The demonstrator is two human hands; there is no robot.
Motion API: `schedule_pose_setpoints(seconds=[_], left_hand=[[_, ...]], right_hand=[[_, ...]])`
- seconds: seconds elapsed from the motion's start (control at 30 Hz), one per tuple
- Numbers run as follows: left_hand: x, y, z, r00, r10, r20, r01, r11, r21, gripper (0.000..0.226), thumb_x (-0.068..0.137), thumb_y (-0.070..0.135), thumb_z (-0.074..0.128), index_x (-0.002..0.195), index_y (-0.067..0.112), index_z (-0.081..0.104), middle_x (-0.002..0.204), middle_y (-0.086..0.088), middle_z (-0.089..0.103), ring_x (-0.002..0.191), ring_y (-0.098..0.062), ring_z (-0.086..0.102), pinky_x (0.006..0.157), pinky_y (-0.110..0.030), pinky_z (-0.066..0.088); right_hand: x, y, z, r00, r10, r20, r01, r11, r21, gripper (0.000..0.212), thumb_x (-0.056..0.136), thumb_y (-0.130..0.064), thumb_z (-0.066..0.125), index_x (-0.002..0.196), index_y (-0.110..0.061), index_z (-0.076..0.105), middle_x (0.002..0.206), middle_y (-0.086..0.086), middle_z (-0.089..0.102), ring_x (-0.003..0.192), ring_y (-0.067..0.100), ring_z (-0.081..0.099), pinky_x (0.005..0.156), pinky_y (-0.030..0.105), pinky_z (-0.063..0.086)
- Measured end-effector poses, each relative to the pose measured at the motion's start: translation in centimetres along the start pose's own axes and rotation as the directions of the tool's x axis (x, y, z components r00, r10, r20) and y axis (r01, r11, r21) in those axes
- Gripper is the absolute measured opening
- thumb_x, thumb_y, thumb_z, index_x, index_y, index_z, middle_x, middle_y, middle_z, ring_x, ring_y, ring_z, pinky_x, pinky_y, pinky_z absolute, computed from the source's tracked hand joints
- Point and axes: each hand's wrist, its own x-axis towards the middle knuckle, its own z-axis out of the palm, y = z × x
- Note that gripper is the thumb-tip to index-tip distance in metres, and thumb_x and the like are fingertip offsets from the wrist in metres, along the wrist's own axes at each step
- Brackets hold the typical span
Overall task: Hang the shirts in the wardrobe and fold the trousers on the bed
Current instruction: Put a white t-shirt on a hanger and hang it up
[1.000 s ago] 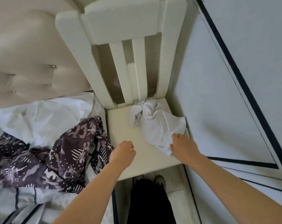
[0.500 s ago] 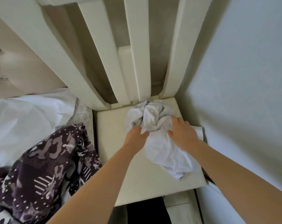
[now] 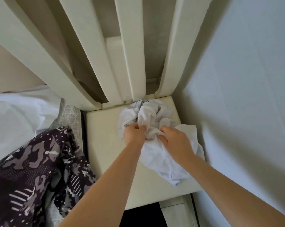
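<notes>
Deeper now than a moment ago, the left hand (image 3: 134,134) and right hand (image 3: 176,139) each pinch a bunch of folds in the crumpled white garment (image 3: 163,159), at 1 o'clock on the seat (image 3: 105,145); soft, light and limp, it likely lifts best by a collar or seam.

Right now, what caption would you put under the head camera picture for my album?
Left hand and right hand grip a crumpled white garment on the cream chair.
</notes>
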Motion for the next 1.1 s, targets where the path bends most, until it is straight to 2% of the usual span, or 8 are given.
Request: schedule_pose_setpoints(seconds=[0.17,0.3,0.4,0.47,0.67,0.77,0.9,1.1], left_hand=[[-3.4,0.5,-2.4,1.000,0.012,0.009,-0.009,0.971,-0.240,0.015,0.092,0.017,0.064,0.089,0.003,0.070,0.080,-0.002,0.063,0.082,-0.025,0.060,0.084,-0.040,0.054],[-7.3,1.0,-4.9,0.989,0.145,-0.006,-0.143,0.967,-0.212,0.016,0.095,0.018,0.061,0.085,0.011,0.070,0.078,0.002,0.063,0.081,-0.019,0.055,0.077,-0.028,0.048],[-11.0,1.7,-7.1,0.949,0.315,-0.002,-0.311,0.936,-0.162,0.026,0.095,0.019,0.064,0.116,0.005,0.070,0.101,0.001,0.073,0.110,-0.014,0.062,0.091,-0.028,0.053],[-13.2,2.0,-8.6,0.905,0.425,0.020,-0.419,0.898,-0.131,0.018,0.095,0.019,0.065,0.107,0.010,0.073,0.083,0.016,0.071,0.087,-0.005,0.065,0.078,-0.012,0.050],[-20.7,3.3,-13.8,0.667,0.735,0.118,-0.741,0.671,0.011,0.013,0.093,0.009,0.065,0.093,0.019,0.074,0.079,0.009,0.061,0.071,-0.003,0.055,0.067,-0.014,0.043],[-24.7,3.6,-16.3,0.432,0.875,0.216,-0.902,0.418,0.113,0.015,0.091,0.003,0.066,0.099,0.010,0.076,0.089,0.009,0.066,0.086,-0.014,0.063,0.074,-0.029,0.053],[-29.1,3.7,-18.5,0.107,0.935,0.337,-0.965,0.015,0.263,0.015,0.085,0.004,0.070,0.096,0.012,0.076,0.085,0.001,0.066,0.071,-0.022,0.057,0.057,-0.038,0.051],[-32.3,3.2,-22.5,0.106,0.956,0.275,-0.981,0.056,0.184,0.018,0.085,0.006,0.073,0.101,0.010,0.077,0.092,0.003,0.069,0.078,-0.019,0.065,0.066,-0.035,0.056]], right_hand=[[-4.4,-1.2,-0.9,0.991,0.072,0.110,-0.094,0.973,0.209,0.018,0.098,-0.030,0.055,0.092,-0.015,0.063,0.076,-0.009,0.059,0.067,0.006,0.053,0.065,0.015,0.037],[-7.2,-3.2,-2.1,0.966,0.182,0.184,-0.235,0.912,0.335,0.019,0.096,-0.032,0.058,0.082,-0.020,0.061,0.073,-0.011,0.063,0.063,-0.003,0.054,0.062,0.008,0.037],[-8.7,-5.7,-4.4,0.950,0.237,0.203,-0.303,0.853,0.425,0.027,0.099,-0.038,0.050,0.075,-0.028,0.056,0.067,-0.012,0.059,0.063,0.000,0.056,0.060,0.007,0.039],[-9.4,-7.4,-6.5,0.933,0.320,0.166,-0.359,0.773,0.523,0.033,0.101,-0.038,0.045,0.076,-0.023,0.062,0.070,-0.008,0.062,0.065,0.001,0.058,0.057,0.007,0.039],[-11.0,-13.6,-14.2,0.883,0.440,0.163,-0.441,0.660,0.608,0.055,0.100,-0.053,0.032,0.104,-0.013,0.070,0.102,0.004,0.070,0.093,0.015,0.062,0.080,0.023,0.049],[-12.4,-17.0,-18.4,0.849,0.443,0.289,-0.519,0.590,0.618,0.067,0.095,-0.067,0.032,0.125,-0.017,0.064,0.118,0.004,0.068,0.112,0.020,0.060,0.103,0.041,0.044],[-14.4,-20.4,-21.7,0.807,0.462,0.369,-0.590,0.605,0.534,0.047,0.086,-0.050,0.064,0.113,-0.012,0.067,0.104,0.007,0.071,0.098,0.022,0.066,0.092,0.038,0.053],[-17.8,-22.7,-22.7,0.866,0.461,0.191,-0.451,0.558,0.697,0.013,0.091,-0.016,0.065,0.101,-0.014,0.073,0.086,-0.002,0.070,0.073,0.006,0.062,0.056,0.012,0.046]])
